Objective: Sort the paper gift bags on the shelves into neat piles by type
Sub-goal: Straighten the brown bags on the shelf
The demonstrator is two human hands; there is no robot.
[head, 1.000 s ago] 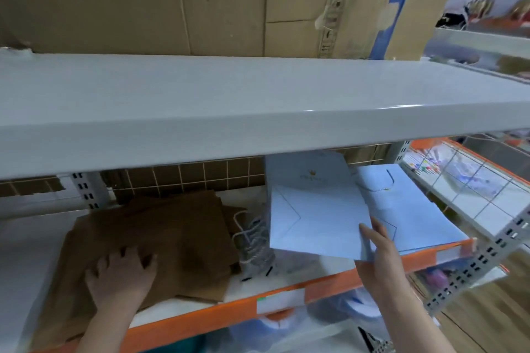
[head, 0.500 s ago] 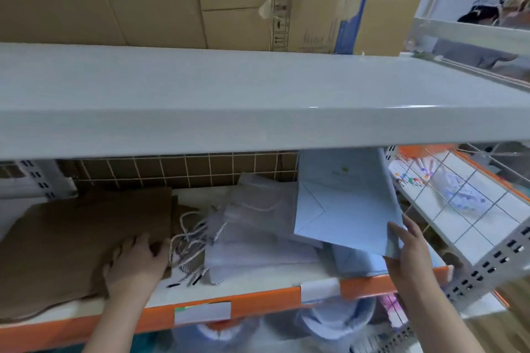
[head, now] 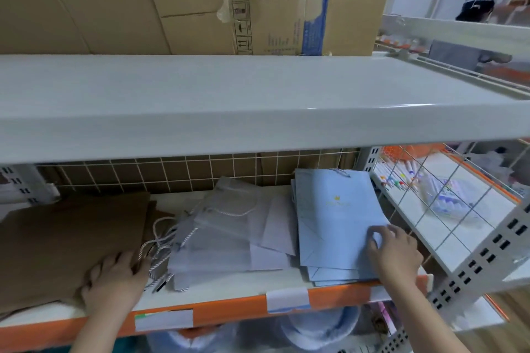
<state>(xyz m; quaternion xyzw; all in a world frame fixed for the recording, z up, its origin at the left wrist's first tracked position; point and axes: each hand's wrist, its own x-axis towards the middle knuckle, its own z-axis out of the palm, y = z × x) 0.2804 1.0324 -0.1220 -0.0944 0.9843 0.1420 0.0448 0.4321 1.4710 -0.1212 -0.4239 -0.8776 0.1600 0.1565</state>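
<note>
Orange-edged shelf (head: 229,309) sits nearest; I see my left hand (head: 114,284) spread flat on the brown bags (head: 71,241); my right hand (head: 394,249) presses loosely curled fingers onto the blue bags (head: 335,221); grey bags (head: 226,235) lie between; behind, a wire grid (head: 200,172).

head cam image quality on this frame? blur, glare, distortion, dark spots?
Head view: wide-angle bowing curves the upper shelf edge; a small glare streak sits on its front lip at right. Under it, the brown bags lie in shadow, detail muddy. The right hand fingertips smear with motion on the blue bags; the left hand is sharper. Background aisle at far right is soft.
</note>
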